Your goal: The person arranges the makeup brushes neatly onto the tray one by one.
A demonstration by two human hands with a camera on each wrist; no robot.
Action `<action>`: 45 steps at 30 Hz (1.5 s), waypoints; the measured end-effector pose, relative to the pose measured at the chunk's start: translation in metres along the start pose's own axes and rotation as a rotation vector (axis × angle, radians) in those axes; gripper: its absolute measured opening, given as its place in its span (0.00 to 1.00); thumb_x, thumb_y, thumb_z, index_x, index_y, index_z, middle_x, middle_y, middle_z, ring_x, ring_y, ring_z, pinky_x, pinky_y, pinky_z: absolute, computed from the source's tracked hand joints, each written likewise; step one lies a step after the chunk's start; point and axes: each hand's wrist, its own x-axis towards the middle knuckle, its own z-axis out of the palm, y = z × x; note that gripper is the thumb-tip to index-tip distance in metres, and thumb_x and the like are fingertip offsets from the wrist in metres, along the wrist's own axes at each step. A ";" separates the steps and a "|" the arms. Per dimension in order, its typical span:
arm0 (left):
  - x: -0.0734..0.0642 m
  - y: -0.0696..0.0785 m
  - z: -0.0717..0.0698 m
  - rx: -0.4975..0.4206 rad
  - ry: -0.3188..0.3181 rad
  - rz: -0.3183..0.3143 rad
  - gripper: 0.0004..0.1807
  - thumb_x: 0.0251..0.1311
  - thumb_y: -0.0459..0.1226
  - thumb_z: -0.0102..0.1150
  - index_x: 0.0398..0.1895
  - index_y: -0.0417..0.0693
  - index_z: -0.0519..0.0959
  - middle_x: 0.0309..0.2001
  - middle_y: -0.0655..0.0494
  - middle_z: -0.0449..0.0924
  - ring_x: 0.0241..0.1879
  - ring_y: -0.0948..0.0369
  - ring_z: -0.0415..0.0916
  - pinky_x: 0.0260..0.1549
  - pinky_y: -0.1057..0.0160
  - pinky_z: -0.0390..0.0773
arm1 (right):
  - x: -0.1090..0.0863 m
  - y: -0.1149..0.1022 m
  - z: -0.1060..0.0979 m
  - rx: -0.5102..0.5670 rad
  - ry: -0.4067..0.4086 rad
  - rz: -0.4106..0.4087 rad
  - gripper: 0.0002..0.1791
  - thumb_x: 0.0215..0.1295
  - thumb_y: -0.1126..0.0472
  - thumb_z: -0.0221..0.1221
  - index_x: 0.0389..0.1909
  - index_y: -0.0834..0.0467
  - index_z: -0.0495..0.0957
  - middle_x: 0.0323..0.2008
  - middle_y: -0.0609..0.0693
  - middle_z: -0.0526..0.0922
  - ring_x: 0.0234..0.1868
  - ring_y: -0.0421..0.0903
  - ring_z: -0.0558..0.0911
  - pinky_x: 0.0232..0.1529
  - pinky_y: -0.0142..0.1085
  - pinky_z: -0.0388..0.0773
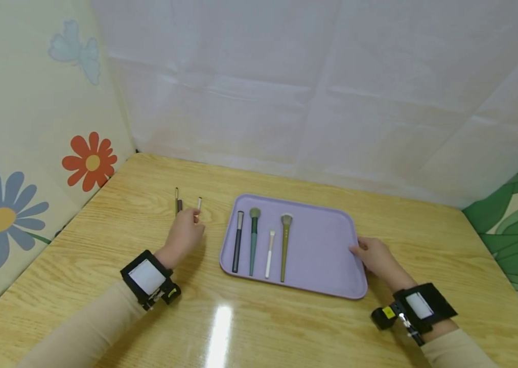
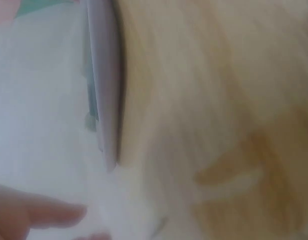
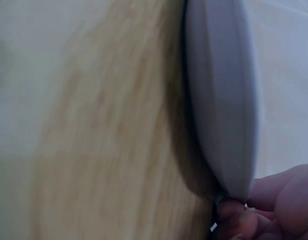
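Observation:
A lilac tray (image 1: 323, 245) lies on the table, carrying a black-handled makeup brush (image 1: 238, 243), a green one (image 1: 253, 240), a short white one (image 1: 270, 254) and an olive one (image 1: 285, 245). My right hand (image 1: 376, 258) grips the tray's right edge, thumb over the rim and fingers beneath; the right wrist view shows those fingers (image 3: 249, 217) at the rim. Left of the tray, my left hand (image 1: 186, 232) reaches down among more brushes. Its fingertips are right at a slim white brush (image 1: 199, 203); I cannot tell whether they pinch it. Dark brushes (image 1: 179, 205) stick out beyond the hand, partly hidden.
The wooden table (image 1: 286, 327) meets a white sheet (image 1: 296, 102) at the back. A wall with painted flowers (image 1: 92, 162) rises on the left, and green leaf decoration (image 1: 516, 220) is on the right. Each wrist wears a strapped camera (image 1: 384, 317).

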 end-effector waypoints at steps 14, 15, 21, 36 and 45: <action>0.007 -0.013 -0.014 -0.026 0.016 -0.055 0.25 0.60 0.22 0.47 0.62 0.22 0.64 0.51 0.29 0.71 0.41 0.46 0.72 0.31 0.60 0.75 | -0.001 0.000 0.000 -0.005 -0.001 0.000 0.26 0.76 0.62 0.46 0.65 0.78 0.59 0.51 0.71 0.75 0.39 0.52 0.78 0.32 0.38 0.78; 0.008 -0.013 -0.015 -0.014 0.024 -0.052 0.25 0.59 0.22 0.47 0.62 0.22 0.64 0.48 0.29 0.72 0.38 0.48 0.72 0.28 0.61 0.74 | -0.001 0.000 0.000 -0.003 0.000 0.002 0.26 0.76 0.62 0.46 0.65 0.78 0.59 0.52 0.71 0.75 0.39 0.53 0.78 0.32 0.38 0.78; 0.012 -0.016 -0.017 0.065 0.078 -0.047 0.22 0.60 0.23 0.52 0.58 0.20 0.68 0.37 0.34 0.73 0.22 0.57 0.66 0.16 0.67 0.66 | -0.001 -0.001 0.000 -0.011 0.003 0.003 0.27 0.76 0.61 0.46 0.65 0.78 0.59 0.53 0.73 0.74 0.41 0.54 0.78 0.34 0.40 0.79; 0.025 -0.029 -0.028 0.219 0.031 -0.110 0.08 0.57 0.27 0.51 0.22 0.34 0.72 0.24 0.43 0.69 0.20 0.54 0.69 0.14 0.66 0.68 | -0.001 -0.002 0.001 -0.017 0.001 0.015 0.26 0.76 0.62 0.47 0.65 0.77 0.59 0.53 0.71 0.74 0.41 0.54 0.77 0.34 0.39 0.78; 0.038 -0.030 -0.033 0.312 -0.085 -0.127 0.12 0.59 0.30 0.52 0.18 0.37 0.72 0.22 0.46 0.72 0.25 0.52 0.70 0.21 0.63 0.70 | 0.000 -0.001 0.001 -0.011 0.000 0.015 0.27 0.76 0.62 0.47 0.65 0.77 0.59 0.52 0.71 0.75 0.40 0.53 0.77 0.33 0.38 0.78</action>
